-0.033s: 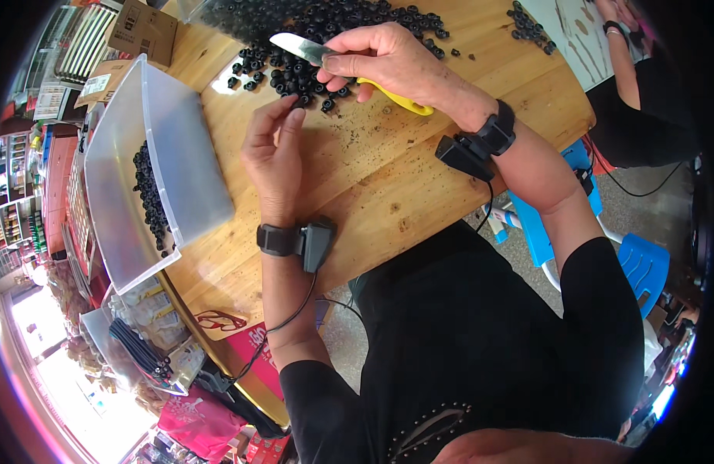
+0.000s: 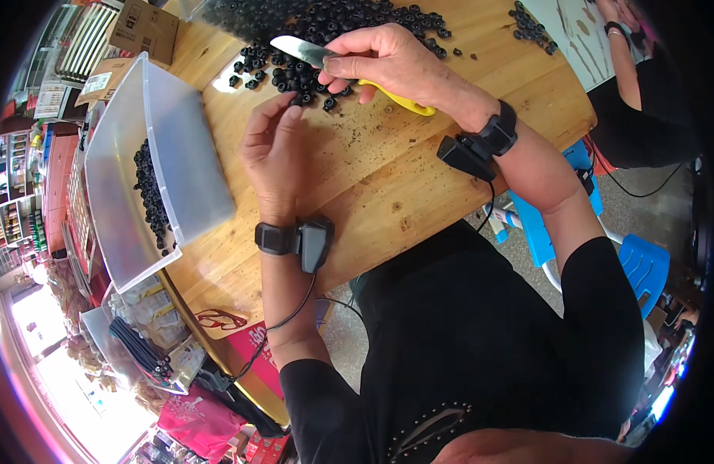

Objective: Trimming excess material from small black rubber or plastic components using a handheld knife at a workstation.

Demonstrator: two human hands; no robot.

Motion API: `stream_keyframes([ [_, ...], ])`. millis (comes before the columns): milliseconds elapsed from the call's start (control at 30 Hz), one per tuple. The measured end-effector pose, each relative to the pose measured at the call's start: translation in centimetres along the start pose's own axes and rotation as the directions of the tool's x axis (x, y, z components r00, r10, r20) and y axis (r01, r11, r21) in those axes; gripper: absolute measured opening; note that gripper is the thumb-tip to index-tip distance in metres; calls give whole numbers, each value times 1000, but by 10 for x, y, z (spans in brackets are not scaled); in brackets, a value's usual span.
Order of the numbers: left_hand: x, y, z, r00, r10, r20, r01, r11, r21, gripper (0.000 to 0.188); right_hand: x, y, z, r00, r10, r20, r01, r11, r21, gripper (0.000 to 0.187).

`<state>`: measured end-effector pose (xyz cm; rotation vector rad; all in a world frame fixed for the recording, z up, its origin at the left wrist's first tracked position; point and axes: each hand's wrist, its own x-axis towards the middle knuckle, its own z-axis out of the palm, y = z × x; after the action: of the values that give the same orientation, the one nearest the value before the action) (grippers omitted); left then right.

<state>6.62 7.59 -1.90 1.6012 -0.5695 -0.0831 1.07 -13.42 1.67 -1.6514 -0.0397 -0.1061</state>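
My right hand point(image 2: 380, 62) is closed round a knife point(image 2: 299, 48) with a yellow handle, its pale blade pointing left over a pile of small round black parts point(image 2: 318, 31). Just below the pile's near edge, my left hand point(image 2: 272, 147) pinches one small black part point(image 2: 296, 99) between thumb and forefinger; the fingers hide much of it. The blade is apart from that piece. The black parts look knobbly, some with a ring-shaped opening; their exact kind cannot be made out.
A clear plastic bin point(image 2: 194, 155) at the left holds more black parts point(image 2: 149, 197). Dark crumbs lie on the wooden table point(image 2: 357, 201). Cardboard boxes point(image 2: 144, 31) stand at the far left. Another person's arm point(image 2: 623, 66) and a blue chair point(image 2: 643, 267) are at the right.
My left thumb and fingertips have shifted up very slightly. The knife and right hand have stayed almost where they were.
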Motion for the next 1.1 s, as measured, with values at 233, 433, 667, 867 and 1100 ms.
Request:
stream_keyframes([
  [233,-4,3,4,989,-111,97,137,934,-329,24,-5,0,11,996,-24,84,22,1000,21,27],
  [433,-8,6,9,994,-77,78,97,948,-304,24,-5,5,12,995,-13,99,10,999,31,27],
  [667,-12,6,8,999,-40,20,44,963,-265,26,-8,0,15,994,-1,110,-8,997,82,27],
  [867,-15,3,14,999,-29,-19,24,966,-256,30,-7,1,14,996,-27,85,20,997,74,28],
  [1100,-16,1,16,995,57,-82,-65,992,-105,34,-7,4,17,996,-68,55,66,997,47,27],
])
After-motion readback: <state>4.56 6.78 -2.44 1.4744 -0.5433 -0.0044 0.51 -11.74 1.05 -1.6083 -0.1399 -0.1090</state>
